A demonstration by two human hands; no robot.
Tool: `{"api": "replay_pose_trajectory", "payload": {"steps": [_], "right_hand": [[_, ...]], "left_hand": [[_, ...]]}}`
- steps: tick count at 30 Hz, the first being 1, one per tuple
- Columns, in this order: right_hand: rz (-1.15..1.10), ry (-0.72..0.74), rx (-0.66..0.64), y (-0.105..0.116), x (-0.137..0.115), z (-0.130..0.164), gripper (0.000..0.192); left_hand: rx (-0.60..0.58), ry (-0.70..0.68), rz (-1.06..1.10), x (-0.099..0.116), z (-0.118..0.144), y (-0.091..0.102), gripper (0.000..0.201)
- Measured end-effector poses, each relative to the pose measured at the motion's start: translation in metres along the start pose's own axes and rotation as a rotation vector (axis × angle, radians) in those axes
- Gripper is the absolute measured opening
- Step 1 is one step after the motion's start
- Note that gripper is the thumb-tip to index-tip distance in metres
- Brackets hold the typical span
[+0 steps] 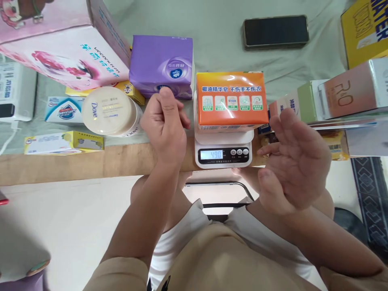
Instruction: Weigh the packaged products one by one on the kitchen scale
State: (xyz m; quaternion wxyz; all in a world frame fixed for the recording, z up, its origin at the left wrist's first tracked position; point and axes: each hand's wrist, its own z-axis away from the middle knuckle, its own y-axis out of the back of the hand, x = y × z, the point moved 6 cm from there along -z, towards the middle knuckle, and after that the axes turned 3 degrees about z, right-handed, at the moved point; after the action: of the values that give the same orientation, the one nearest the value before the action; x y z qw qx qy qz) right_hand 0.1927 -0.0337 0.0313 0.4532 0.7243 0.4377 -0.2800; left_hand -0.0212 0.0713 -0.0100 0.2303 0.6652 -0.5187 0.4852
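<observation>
Orange soap pkg (232, 101), contents hidden, on scale (224, 138) btwn L hand (166, 123) (curled, can't tell if holding) & R hand (295, 163) (spread wide).

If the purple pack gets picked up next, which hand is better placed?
Probably the left hand: it is close to the purple pack, while the right hand is off beyond the orange pack on the scale.

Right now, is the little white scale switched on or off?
On: the scale has a lit display reading 490, with the orange package on top.
</observation>
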Motion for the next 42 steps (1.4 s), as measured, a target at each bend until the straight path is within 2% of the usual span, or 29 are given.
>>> {"api": "replay_pose_trajectory", "payload": {"steps": [2,4,6,10,13,16,20,23,25,28,30,33,35,37,39,42], "right_hand": [[0.023,0.045,0.011,-0.001,0.002,0.000,0.076],[0.023,0.113,0.029,-0.003,0.004,0.000,0.075],[0.003,0.164,0.058,-0.003,0.008,0.000,0.075],[-0.001,0.180,0.073,-0.002,0.012,0.000,0.073],[-0.005,0.176,0.095,0.002,0.009,-0.001,0.068],[-0.004,0.145,0.102,0.005,0.009,-0.002,0.065],[-0.009,0.214,0.111,0.003,0.007,-0.006,0.065],[-0.001,0.237,0.154,0.001,0.008,-0.012,0.055],[-0.007,0.269,0.171,-0.001,0.007,-0.017,0.050],[-0.001,0.317,0.191,-0.003,0.004,-0.022,0.042],[0.010,0.339,0.196,-0.004,0.003,-0.024,0.039],[-0.001,0.345,0.209,-0.003,0.002,-0.025,0.035],[-0.009,0.331,0.213,-0.002,0.002,-0.025,0.031],[-0.010,0.331,0.203,0.000,0.000,-0.024,0.029],[-0.011,0.348,0.186,0.002,-0.002,-0.023,0.029],[-0.019,0.350,0.178,0.007,-0.002,-0.021,0.028]], "left_hand": [[-0.008,-0.037,-0.010,0.006,0.002,0.000,0.060],[-0.034,-0.091,-0.054,0.013,0.004,-0.003,0.059],[-0.050,-0.133,-0.110,0.017,0.006,-0.005,0.050],[-0.026,-0.181,-0.163,0.019,0.005,-0.004,0.030],[-0.062,-0.205,-0.232,0.019,0.003,-0.003,0.018],[-0.092,-0.222,-0.217,0.022,0.004,-0.004,0.020],[-0.142,-0.284,-0.136,0.033,0.010,-0.008,0.019],[-0.159,-0.406,-0.146,0.044,0.013,-0.008,0.022],[-0.181,-0.497,-0.235,0.049,0.012,-0.009,0.030],[-0.291,-0.576,-0.418,0.049,0.009,-0.018,0.033],[-0.387,-0.579,-0.488,0.049,0.008,-0.025,0.043],[-0.511,-0.478,-0.500,0.060,0.011,-0.031,0.039],[-0.586,-0.403,-0.485,0.075,0.014,-0.033,0.030],[-0.678,-0.366,-0.535,0.089,0.014,-0.040,0.030],[-0.816,-0.339,-0.668,0.092,0.009,-0.052,0.043],[-1.069,-0.285,-0.880,0.077,-0.006,-0.079,0.070]]}}
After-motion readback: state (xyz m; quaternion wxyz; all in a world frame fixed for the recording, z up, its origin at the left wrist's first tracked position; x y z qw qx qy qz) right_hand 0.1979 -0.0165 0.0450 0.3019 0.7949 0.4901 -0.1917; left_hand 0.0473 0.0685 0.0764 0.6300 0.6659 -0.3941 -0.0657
